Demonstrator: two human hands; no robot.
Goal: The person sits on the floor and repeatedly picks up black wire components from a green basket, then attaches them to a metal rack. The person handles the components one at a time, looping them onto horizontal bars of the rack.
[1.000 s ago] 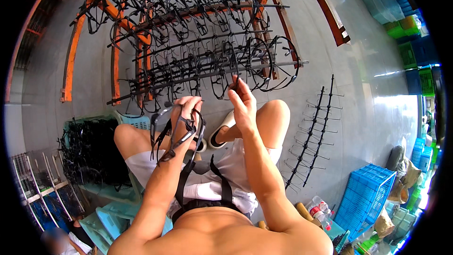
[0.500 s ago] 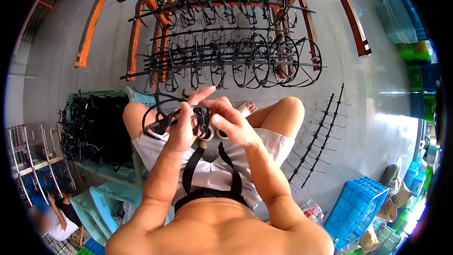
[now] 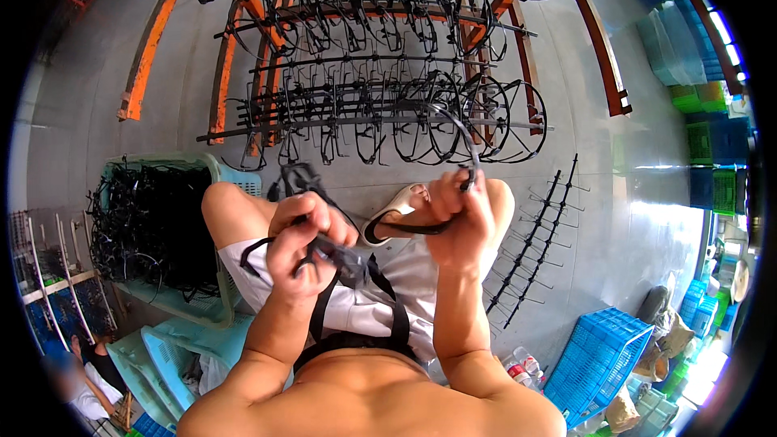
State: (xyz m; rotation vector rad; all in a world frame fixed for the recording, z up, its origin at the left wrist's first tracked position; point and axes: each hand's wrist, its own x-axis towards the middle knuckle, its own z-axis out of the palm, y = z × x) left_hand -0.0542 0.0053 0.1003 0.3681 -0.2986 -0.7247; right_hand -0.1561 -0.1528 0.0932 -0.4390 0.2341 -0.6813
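Observation:
In front of my lap, my left hand [image 3: 307,239] is closed around a tangled bundle of thin black frame-like parts [image 3: 301,182], which stick out above and below the fingers. The bundle is smeared by motion, so its exact kind cannot be made out. Farther right, near my right knee, my right hand [image 3: 460,218] grips a slender curved black strip [image 3: 461,128]. Its glossy arc rises above the fist toward the rack, and a dark length also runs leftward below the hand. Whether that length joins the bundle is unclear.
Ahead, orange trestles [image 3: 156,44] carry black bars [image 3: 356,121] hung with black frames and hoops. At left stands a pale green crate [image 3: 174,299] full of black parts. Two hooked bars [image 3: 534,247] lie on the right floor, beyond a blue crate [image 3: 600,364]. A person [image 3: 89,388] is at lower left.
My hands have moved apart from being together over the bundle. The right has gone rightward with the curved strip; the left has dropped slightly nearer with the bundle.

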